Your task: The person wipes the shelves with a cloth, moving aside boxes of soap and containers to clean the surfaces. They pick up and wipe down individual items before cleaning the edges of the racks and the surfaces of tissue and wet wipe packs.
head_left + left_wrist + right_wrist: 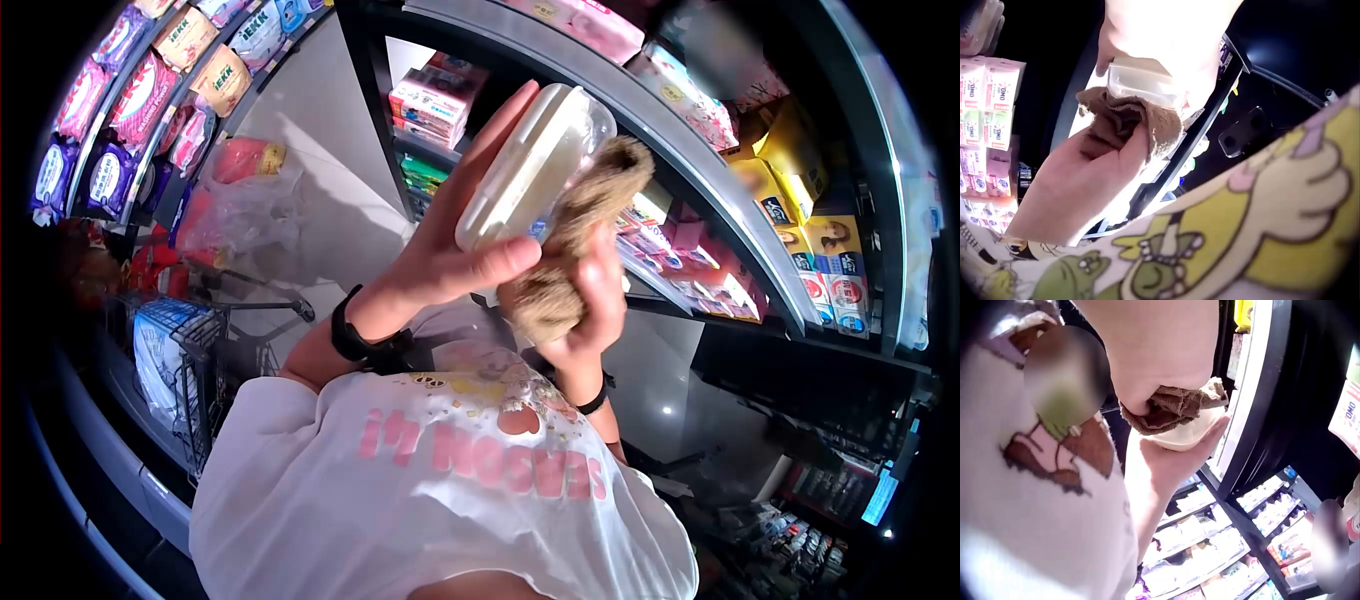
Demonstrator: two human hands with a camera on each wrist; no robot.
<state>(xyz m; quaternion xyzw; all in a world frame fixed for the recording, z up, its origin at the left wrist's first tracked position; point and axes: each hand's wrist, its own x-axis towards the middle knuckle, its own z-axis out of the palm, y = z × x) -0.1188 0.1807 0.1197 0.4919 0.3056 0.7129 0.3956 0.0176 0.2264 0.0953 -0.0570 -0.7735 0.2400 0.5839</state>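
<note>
In the head view, the left hand (425,265) grips a white container (515,175) near 12 o'clock, thumb laid across its near end and fingers along its far left side; hand and container are together. The container is held tilted, its upper end leaning towards 1 o'clock. The right hand (590,310) is clamped on a brown cloth (595,200) whose length lies against the container's right side, at 1 o'clock from the centre. A black wristband (368,342) circles the left wrist. The white shirt (430,510) fills 6 o'clock, a shopping cart (200,360) stands towards 8, a plastic bag (245,205) shows at 10, and shelved packs (145,100) lie towards 11. In the left wrist view, the left hand comes in from 12 o'clock, washed out by glare, with the container just below it; the right hand enters from 8, its fingers pushed into the bunched cloth, which touches the container's lower edge. In the right wrist view, the right hand reaches down from 12 with its fingertips hidden in the folds; the container is under the cloth, borne by the left hand rising from 7.
</note>
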